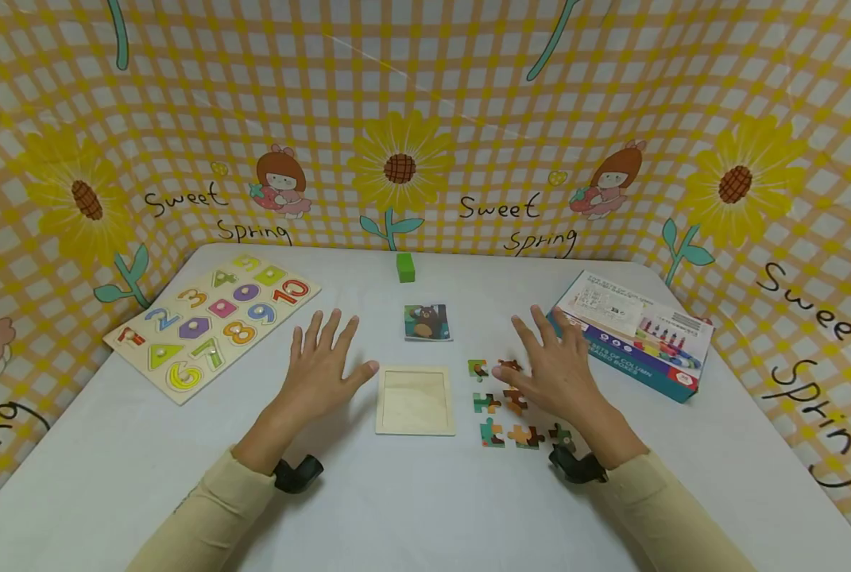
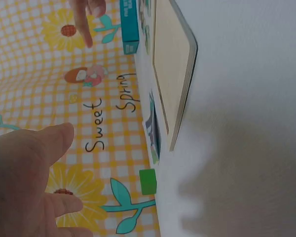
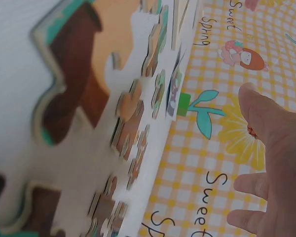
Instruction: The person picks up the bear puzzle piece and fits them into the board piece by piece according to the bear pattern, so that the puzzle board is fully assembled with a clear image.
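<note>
Both hands hover over the table with fingers spread, holding nothing. My left hand (image 1: 319,373) is to the left of a square wooden puzzle frame (image 1: 415,401) whose recess has no pieces in it. Above the loose jigsaw pieces (image 1: 492,433) is my right hand (image 1: 557,369), which hides part of the group. In the right wrist view some jigsaw pieces (image 3: 79,64) appear large, lying flat and apart from each other. A square picture card (image 1: 428,322) showing a brown bear lies behind the frame.
At the left lies a wooden number and shape board (image 1: 214,326). A green block (image 1: 405,268) stands at the back of the table. On the right is a teal-edged box (image 1: 636,334) with printed text. Patterned cloth (image 1: 396,79) walls in the back and sides.
</note>
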A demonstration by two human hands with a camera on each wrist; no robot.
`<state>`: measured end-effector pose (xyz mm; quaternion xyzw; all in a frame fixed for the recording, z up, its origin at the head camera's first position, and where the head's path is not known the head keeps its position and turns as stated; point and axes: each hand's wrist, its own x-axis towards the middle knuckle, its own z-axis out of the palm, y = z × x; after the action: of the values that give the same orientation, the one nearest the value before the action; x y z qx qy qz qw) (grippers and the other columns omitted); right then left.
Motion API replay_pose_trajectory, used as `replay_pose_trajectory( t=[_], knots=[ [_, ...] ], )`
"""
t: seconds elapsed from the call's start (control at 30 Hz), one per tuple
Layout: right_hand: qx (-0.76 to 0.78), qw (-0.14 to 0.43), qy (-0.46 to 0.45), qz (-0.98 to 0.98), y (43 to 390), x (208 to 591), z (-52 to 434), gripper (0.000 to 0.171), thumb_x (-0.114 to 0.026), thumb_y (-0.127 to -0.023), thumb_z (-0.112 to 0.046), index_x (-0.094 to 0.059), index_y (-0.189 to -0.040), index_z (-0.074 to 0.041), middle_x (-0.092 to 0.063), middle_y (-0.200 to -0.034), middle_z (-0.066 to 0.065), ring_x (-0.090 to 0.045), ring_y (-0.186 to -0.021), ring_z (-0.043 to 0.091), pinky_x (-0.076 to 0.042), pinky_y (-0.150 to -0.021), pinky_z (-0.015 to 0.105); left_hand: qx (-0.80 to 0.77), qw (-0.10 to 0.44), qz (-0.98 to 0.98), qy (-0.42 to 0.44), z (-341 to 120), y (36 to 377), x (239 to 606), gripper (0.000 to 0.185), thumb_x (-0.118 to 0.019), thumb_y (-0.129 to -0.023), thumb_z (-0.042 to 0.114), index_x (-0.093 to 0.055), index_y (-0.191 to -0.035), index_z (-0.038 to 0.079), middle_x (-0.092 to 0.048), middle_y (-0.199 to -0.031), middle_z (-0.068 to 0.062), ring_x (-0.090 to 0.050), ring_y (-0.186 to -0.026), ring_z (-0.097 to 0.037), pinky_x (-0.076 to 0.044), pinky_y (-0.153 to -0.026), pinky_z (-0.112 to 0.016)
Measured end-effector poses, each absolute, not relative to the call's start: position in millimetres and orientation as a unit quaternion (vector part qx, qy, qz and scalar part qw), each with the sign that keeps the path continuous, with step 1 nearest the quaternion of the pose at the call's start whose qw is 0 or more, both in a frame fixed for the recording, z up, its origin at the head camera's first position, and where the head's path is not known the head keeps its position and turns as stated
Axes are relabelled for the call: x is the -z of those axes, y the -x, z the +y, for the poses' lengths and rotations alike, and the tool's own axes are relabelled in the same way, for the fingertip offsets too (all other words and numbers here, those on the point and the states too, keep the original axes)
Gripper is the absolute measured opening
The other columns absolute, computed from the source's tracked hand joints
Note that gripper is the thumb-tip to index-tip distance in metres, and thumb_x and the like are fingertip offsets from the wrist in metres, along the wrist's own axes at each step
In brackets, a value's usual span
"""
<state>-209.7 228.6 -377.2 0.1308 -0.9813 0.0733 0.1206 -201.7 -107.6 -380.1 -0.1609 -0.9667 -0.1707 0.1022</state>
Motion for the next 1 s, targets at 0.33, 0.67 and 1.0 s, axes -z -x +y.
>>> replay_pose_trajectory(
  t=[0.33, 0.67, 1.0],
  knots=[
    [-0.097, 0.104, -0.166, -0.976, 215.2, 376.0, 220.5, 0.078, -0.059, -0.076, -0.054, -0.036, -0.136, -0.009, -0.024, -0.141, 0.018, -0.010, -0.128, 0.042, -0.008, -0.094, 0.062, 0.213, 0.077, -0.956, 0.188, -102.9, 193.5, 384.6, 0.070, -0.047, -0.085, 0.053, -0.032, -0.139, 0.011, -0.023, -0.144, -0.015, -0.006, -0.132, -0.034, -0.003, -0.099, -0.055],
    [-0.123, 0.057, -0.186, -0.973, 221.8, 379.0, 214.7, 0.070, -0.064, -0.077, -0.045, -0.041, -0.134, -0.010, -0.035, -0.134, 0.017, -0.019, -0.124, 0.041, -0.011, -0.095, 0.058, 0.243, 0.069, -0.944, 0.212, -98.7, 186.7, 391.3, 0.064, -0.061, -0.080, 0.040, -0.042, -0.132, 0.009, -0.033, -0.138, -0.016, -0.015, -0.129, -0.037, -0.010, -0.097, -0.056],
    [-0.135, 0.044, -0.205, -0.968, 229.7, 385.3, 213.6, 0.059, -0.067, -0.077, -0.039, -0.050, -0.127, -0.010, -0.045, -0.125, 0.014, -0.029, -0.115, 0.038, -0.021, -0.090, 0.055, 0.256, 0.045, -0.943, 0.206, -95.5, 184.7, 395.9, 0.057, -0.067, -0.076, 0.032, -0.050, -0.126, 0.008, -0.043, -0.129, -0.011, -0.027, -0.121, -0.031, -0.020, -0.093, -0.051]
  ],
)
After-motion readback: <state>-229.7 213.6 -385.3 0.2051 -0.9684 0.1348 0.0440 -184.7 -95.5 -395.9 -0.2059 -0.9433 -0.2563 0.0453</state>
